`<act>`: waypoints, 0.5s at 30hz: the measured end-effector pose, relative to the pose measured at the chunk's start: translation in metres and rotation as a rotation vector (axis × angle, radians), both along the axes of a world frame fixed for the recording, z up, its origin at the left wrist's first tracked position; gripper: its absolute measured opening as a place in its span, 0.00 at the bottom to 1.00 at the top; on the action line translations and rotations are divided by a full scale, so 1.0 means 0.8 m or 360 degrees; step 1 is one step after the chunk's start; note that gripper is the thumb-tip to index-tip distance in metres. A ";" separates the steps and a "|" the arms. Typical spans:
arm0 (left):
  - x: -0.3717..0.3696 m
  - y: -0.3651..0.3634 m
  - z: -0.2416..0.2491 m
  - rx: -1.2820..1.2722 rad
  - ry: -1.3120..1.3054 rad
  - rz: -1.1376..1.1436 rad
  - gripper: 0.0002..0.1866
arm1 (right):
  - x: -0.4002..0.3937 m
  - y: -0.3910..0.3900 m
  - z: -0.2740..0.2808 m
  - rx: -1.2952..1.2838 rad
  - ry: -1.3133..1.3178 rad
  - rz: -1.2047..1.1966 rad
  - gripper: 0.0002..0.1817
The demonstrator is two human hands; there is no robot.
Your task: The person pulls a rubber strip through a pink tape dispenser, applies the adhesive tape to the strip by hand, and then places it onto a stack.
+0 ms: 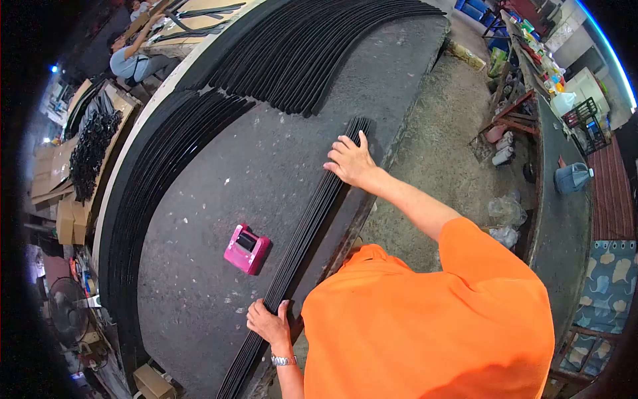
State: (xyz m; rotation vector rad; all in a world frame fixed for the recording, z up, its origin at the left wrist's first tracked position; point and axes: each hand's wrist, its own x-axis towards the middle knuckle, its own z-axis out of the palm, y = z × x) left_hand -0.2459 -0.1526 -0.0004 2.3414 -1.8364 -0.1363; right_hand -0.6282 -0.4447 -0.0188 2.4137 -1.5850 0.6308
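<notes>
A bundle of long, thin black strips [307,229] runs lengthwise along the near edge of the dark grey table [193,266]. My right hand [350,159] grips it near its far end, fingers over one side and thumb on the other. Lower down, my left hand [268,324], with a metal watch at the wrist, closes round the same bundle. Beside the strips, between my hands, sits a small pink holder [246,249] with a black piece in its middle. The bundle's near end runs out of view at the bottom.
Many more black strips [143,186] lie in curved rows along the table's far side, with another group [279,53] at the top. A person [133,63] sits beyond the table. At right, a long bench [561,199] holds a jug [573,178] and a black crate [585,125].
</notes>
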 end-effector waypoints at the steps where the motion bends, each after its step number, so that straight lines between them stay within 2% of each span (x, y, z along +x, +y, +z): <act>1: -0.008 -0.004 0.000 -0.0012 -0.0003 0.0003 0.35 | -0.013 -0.010 -0.002 0.0005 0.0004 -0.0016 0.20; 6: -0.064 -0.051 -0.008 -0.0059 -0.0058 -0.0055 0.37 | -0.074 -0.059 -0.004 0.0026 -0.0027 -0.0149 0.19; 10: -0.102 -0.091 0.004 -0.0054 -0.0001 -0.0076 0.36 | -0.117 -0.100 -0.013 0.0330 -0.0236 -0.0331 0.24; 14: -0.115 -0.102 -0.001 -0.0078 -0.0053 -0.0081 0.38 | -0.103 -0.113 -0.035 0.0098 -0.0483 -0.0224 0.25; 15: -0.120 -0.107 -0.004 -0.0102 -0.0060 -0.0097 0.38 | -0.099 -0.109 -0.032 0.0166 -0.0494 -0.0255 0.26</act>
